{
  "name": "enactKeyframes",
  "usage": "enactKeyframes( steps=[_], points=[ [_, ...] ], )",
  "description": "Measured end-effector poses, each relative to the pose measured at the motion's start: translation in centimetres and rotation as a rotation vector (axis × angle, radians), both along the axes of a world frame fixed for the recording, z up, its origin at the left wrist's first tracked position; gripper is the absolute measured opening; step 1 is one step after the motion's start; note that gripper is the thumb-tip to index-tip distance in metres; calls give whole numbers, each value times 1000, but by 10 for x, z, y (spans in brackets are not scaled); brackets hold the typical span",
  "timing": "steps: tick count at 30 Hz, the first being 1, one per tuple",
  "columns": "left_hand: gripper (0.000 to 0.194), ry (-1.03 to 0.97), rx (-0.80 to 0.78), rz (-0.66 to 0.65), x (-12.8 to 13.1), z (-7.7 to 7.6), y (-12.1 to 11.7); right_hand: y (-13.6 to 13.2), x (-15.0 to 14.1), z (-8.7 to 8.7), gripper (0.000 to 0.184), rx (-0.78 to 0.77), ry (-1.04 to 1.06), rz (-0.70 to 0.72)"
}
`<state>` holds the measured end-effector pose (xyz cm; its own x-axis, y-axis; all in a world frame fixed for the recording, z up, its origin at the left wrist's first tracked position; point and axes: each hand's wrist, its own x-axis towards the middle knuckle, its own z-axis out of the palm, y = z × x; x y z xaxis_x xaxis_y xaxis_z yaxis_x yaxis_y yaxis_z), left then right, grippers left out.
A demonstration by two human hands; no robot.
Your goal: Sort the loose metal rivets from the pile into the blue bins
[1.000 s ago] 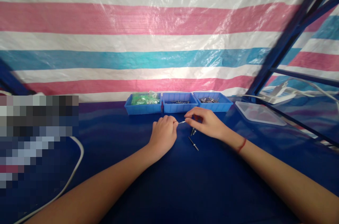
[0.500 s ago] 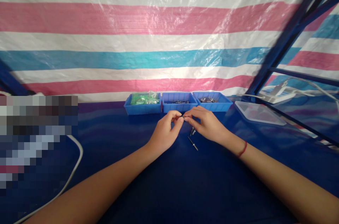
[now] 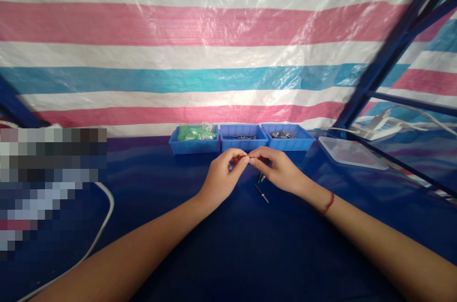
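Above the blue table (image 3: 271, 254), my left hand (image 3: 223, 176) and my right hand (image 3: 280, 171) meet at the fingertips, both closed in a pinch. Whatever sits between them is tiny and mostly covered by the fingers; I cannot make out its kind. On the table just below my right hand lies a thin metal pin with a collar (image 3: 262, 194), which looks like a blind rivet. Some similar small metal pieces (image 3: 262, 178) lie behind it, partly hidden by my right hand.
Three blue bins stand in a row behind my hands: the left bin (image 3: 195, 148) holds a green bag, the middle bin (image 3: 244, 144) and right bin (image 3: 292, 144) small metal parts. Rightward are a translucent lid (image 3: 353, 153) and a power strip (image 3: 378, 127). A white cable (image 3: 111, 202) runs left.
My hands stay pinched together, with the fingertips slightly closer. The whole view has shifted a little, so things appear slightly further right. The pin on the table has not visibly moved.
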<state>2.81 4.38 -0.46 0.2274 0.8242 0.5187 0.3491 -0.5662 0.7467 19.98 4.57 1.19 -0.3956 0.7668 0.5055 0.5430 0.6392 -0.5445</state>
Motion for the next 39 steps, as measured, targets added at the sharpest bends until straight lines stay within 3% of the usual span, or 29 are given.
enactKeyframes(
  steps=[12, 18, 24, 28, 33, 36, 39],
  points=[
    [12, -47, 3, 13, 0, 1, -1, -2, -1, 3, 10, -37, 66, -25],
    [12, -24, -43, 7, 1, -1, 3, -2, 1, 6, 7, 75, 186, -132],
    [13, 54, -92, -75, 2, -5, 5, -7, 0, 11, 9, 157, 151, -116],
    [26, 148, -44, -80, 4, -7, 0, 7, 17, 13, 12, 198, 222, -298],
    [16, 393, 168, -237, 4, -1, -10, 39, 61, 9, 21, 313, 248, -688],
    [23, 495, 241, -315, 4, 1, -15, 51, 79, 1, 24, 294, 46, -783],
    [22, 575, 260, -391, 2, 2, -16, 52, 80, -2, 29, 290, -10, -801]
  ],
)
